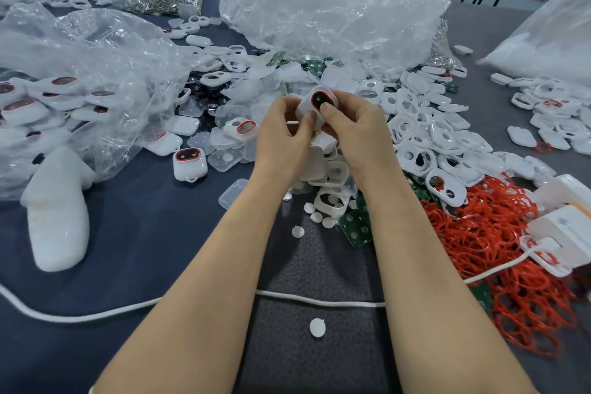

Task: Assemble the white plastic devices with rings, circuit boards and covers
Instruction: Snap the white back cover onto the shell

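Both grips are closed on one white device, held above the parts heaped mid-table. The left hand pinches its lower left end with the thumb on top. The right hand holds the right side, its thumb tip pressing just below the red-ringed window. That window faces the camera, and the device's long axis slants from lower left to upper right. Red rings lie at the right, green circuit boards beside the right forearm, and white covers just beyond.
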